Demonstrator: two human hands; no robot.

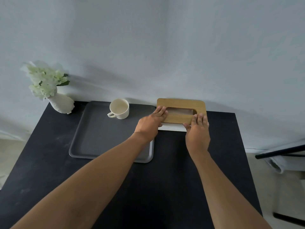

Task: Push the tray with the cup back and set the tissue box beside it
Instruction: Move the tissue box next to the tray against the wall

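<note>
A grey tray [99, 138] lies on the black table against the back wall, with a cream cup [119, 108] standing at its far edge. Right beside the tray sits the tissue box [181, 103], white with a wooden lid and an oval slot. My left hand [151, 123] grips the box's left end, fingers on the lid and thumb on its front face. At the right front corner my right hand [197, 129] holds the box the same way. The box rests on the table, touching or nearly touching the wall.
A white vase with pale flowers [54, 95] stands at the back left corner of the black table [165, 179]. A dark chair frame [280, 152] is off the table's right side. The wall runs along the table's back edge.
</note>
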